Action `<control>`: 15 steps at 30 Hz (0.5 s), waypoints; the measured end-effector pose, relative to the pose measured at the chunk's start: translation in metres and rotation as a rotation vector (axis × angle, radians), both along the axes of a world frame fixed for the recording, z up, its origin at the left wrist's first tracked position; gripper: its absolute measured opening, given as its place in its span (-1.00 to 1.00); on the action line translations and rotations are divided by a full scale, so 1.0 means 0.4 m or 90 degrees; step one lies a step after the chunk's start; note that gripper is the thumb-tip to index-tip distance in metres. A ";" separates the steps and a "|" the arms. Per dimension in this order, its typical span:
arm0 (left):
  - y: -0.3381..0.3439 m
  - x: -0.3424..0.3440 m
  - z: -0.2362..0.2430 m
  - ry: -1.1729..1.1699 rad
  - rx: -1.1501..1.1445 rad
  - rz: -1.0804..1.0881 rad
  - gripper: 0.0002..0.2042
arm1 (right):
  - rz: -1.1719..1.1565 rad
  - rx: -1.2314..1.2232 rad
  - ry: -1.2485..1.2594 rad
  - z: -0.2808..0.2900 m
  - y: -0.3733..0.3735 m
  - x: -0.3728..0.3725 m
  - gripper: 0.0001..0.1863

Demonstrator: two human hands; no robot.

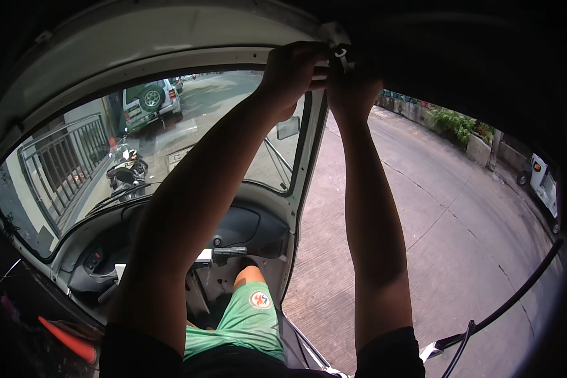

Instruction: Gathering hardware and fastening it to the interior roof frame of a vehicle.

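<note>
Both my arms reach up to the top corner of the windshield frame (320, 135) of a small three-wheeled vehicle. My left hand (291, 74) is in shadow at the corner, its fingers bent toward the right hand; what they grip is hidden. Just beside it, my right hand (357, 87) is closed around a small pale metal piece (342, 57) with a hooked or ring-like end. The piece stands upright against a bracket (335, 33) on the roof edge. Shadow keeps me from telling its exact kind.
Below my arms are the handlebar grip (229, 251) and the dark dashboard (249, 228). A side mirror (288, 128) sits outside the windshield (217, 148). Through it appear a motorcycle (127, 170), a metal fence (66, 167) and a parked vehicle (150, 104). An open doorway borders the paved road (447, 233).
</note>
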State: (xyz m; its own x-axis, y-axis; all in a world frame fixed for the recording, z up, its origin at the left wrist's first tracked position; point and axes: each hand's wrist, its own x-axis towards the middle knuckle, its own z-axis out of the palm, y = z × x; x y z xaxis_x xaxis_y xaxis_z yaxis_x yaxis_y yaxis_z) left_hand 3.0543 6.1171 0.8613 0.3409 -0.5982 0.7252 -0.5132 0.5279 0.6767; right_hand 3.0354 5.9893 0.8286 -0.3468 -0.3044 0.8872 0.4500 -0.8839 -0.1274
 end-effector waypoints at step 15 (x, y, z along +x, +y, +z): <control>0.180 0.059 -0.070 0.044 0.038 0.149 -0.61 | -0.125 0.031 -0.078 0.046 -0.001 0.044 -0.74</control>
